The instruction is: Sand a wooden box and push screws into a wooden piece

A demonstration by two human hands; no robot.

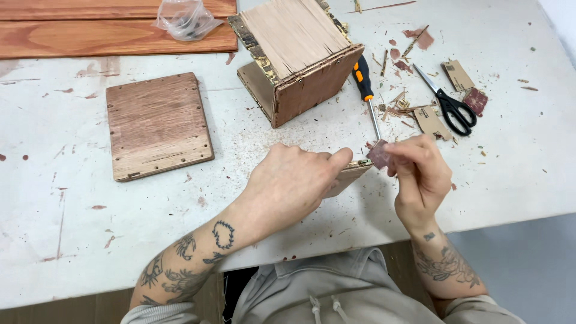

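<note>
Your left hand (294,180) was closed over a small wooden panel (354,175), pinning it flat near the bench's front edge, while your right hand (420,174) pinched a scrap of reddish sandpaper (379,155) against the panel's corner. Behind them lay an orange-handled screwdriver (365,87) beside an open wooden box (297,57). Black scissors (450,105) lay toward the right edge, and a flat plywood board (157,125) toward the left.

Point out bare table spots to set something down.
Free: the table left of the left hand, below the flat wood panel; also the far right edge beyond the scissors. Crowded: around the wooden box, screwdriver, scraps and right hand.
</note>
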